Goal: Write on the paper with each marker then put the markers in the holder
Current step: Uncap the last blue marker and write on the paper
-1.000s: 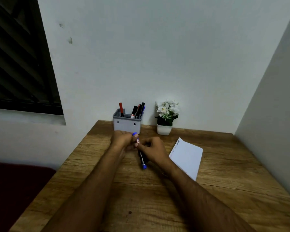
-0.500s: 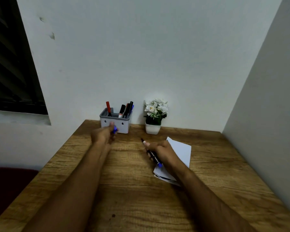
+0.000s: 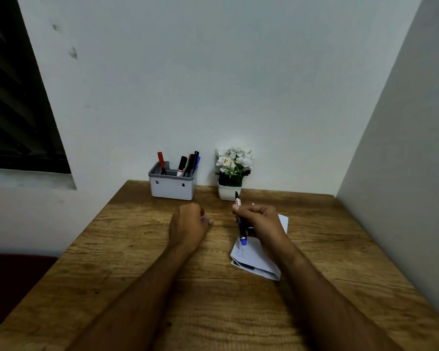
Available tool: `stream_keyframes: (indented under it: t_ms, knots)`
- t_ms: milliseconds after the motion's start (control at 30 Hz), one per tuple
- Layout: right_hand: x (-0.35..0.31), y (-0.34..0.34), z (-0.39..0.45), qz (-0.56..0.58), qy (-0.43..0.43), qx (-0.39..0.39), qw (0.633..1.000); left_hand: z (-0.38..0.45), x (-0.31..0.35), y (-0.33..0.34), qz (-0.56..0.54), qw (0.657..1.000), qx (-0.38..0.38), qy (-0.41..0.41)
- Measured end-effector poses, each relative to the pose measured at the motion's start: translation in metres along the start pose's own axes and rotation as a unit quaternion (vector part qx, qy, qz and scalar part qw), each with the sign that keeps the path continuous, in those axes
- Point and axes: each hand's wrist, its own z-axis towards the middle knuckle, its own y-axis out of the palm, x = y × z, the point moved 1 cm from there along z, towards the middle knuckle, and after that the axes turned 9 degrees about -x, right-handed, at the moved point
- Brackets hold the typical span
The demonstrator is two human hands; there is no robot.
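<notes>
My right hand (image 3: 260, 221) is closed around a black marker (image 3: 241, 225) with a blue end, held over the white folded paper (image 3: 257, 259). The marker's uncapped tip points up and away, and its blue end hangs just above the paper. My left hand (image 3: 188, 225) rests on the desk beside it, closed on a small blue cap (image 3: 204, 218) that barely shows between the fingers. A grey holder (image 3: 172, 190) stands at the back of the desk with several markers (image 3: 188, 164) in it.
A small white pot of white flowers (image 3: 231, 173) stands right of the holder, just beyond my right hand. The wooden desk (image 3: 137, 249) meets walls at the back and right. A dark window is at the left.
The hands pulled apart, the cap going left and the marker right. The right hand then carried the marker over the paper, and the left hand drew back from the holder toward the middle.
</notes>
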Motion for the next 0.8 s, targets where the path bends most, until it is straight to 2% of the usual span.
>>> stream_keyframes:
  t_ms: [100, 200, 267, 400, 533, 600, 700, 800]
  knots:
    - [-0.001, -0.007, -0.001, 0.022, -0.006, 0.025, 0.999, -0.006, 0.012, 0.003, 0.004, 0.994, 0.047, 0.100]
    - [0.000, -0.015, -0.002, 0.053, -0.029, 0.056, 0.997, -0.017, 0.029, 0.007, -0.054, 0.978, 0.001, 0.203]
    - [0.000, -0.020, -0.005, 0.093, -0.047, 0.045, 0.994, -0.025, 0.036, 0.010, -0.086, 0.964, -0.048, 0.247]
    - [0.002, -0.028, -0.007, 0.194, -0.055, -0.006, 0.980, -0.032, 0.033, 0.021, -0.096, 0.949, -0.116, 0.275]
    - [0.005, -0.033, -0.011, 0.251, -0.063, -0.013, 0.966, -0.037, 0.025, 0.027, -0.054, 0.948, -0.155, 0.271]
    - [0.007, -0.033, -0.015, 0.245, -0.064, 0.004, 0.967, -0.038, 0.021, 0.028, -0.041, 0.943, -0.179, 0.279]
    - [0.009, -0.032, -0.020, 0.179, -0.058, 0.028, 0.982, -0.038, 0.018, 0.025, -0.025, 0.932, -0.198, 0.303]
    - [0.011, -0.031, -0.028, 0.114, -0.076, 0.013, 0.990, -0.038, 0.018, 0.021, -0.012, 0.923, -0.203, 0.327]
